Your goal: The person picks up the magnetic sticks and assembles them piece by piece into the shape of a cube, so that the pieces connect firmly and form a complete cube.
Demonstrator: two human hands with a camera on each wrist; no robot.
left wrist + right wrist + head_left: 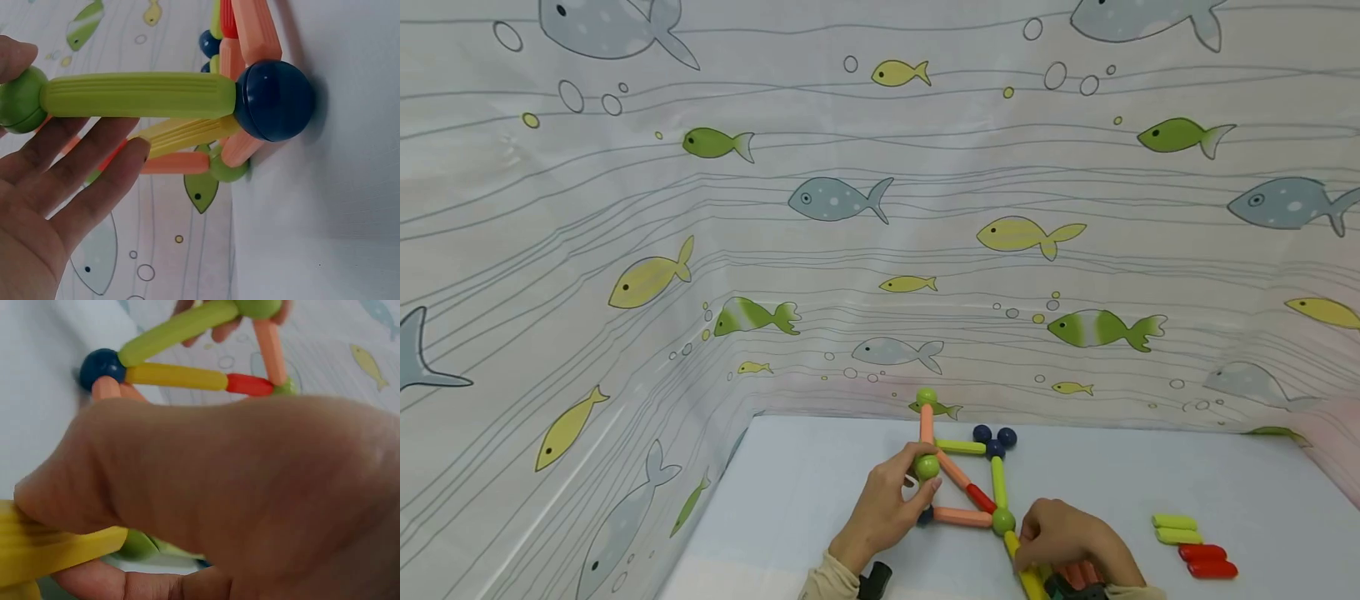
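A frame of coloured rods and ball joints stands on the white table. My left hand holds a light green ball at its near upper corner, between thumb and fingers. From that ball a lime rod runs to a dark blue ball resting on the table. My right hand pinches a yellow rod between thumb and finger. That rod meets a green ball, where orange, red and lime rods also join. Another green ball tops an upright orange rod.
Two loose lime rods and two red rods lie on the table at the right. Several dark blue balls cluster at the frame's back corner. Orange-red pieces lie partly hidden under the right wrist. A fish-printed sheet encloses the table.
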